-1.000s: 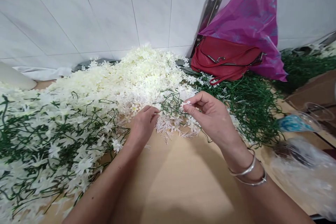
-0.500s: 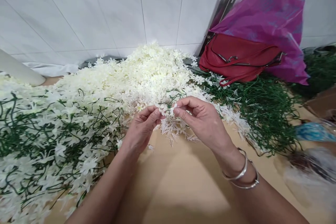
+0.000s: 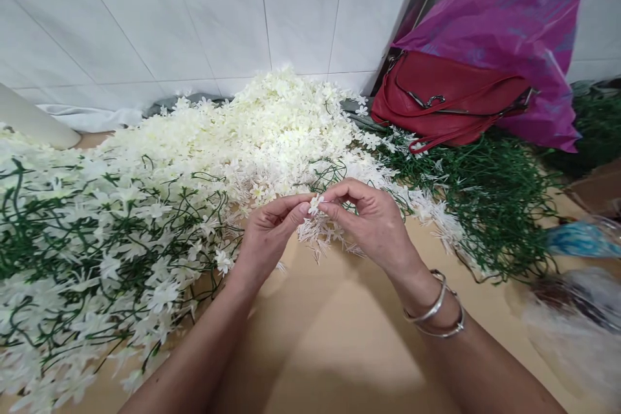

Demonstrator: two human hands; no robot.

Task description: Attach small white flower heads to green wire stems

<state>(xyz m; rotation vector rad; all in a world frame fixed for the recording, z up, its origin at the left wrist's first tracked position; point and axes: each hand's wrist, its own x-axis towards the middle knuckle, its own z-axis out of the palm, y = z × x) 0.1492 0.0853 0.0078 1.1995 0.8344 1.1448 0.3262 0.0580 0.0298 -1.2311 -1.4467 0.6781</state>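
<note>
Between my two hands is a small white artificial flower [image 3: 315, 204], pinched at the fingertips. My left hand [image 3: 274, 229] grips it from the left with thumb and forefinger closed. From the right, my right hand [image 3: 376, 223] pinches the same flower; two silvery bangles circle that wrist. Just beyond the fingers rises a large heap of loose white artificial flowers [image 3: 291, 123]. To the left of my left hand lies a spread of white flowers on green stems [image 3: 136, 233]. Whether a stem is inside the pinch is hidden by the fingers.
A red handbag [image 3: 446, 94] and a purple plastic bag [image 3: 514, 39] stand at the back right, against the tiled wall [image 3: 301, 6]. Bare green stems [image 3: 495, 200] are piled in front of them. A clear plastic bag [image 3: 577, 323] lies on the tan surface [image 3: 334, 343] at right.
My hands have come closer together, and my left fingertips now meet the right ones at the flower. The view has shifted slightly.
</note>
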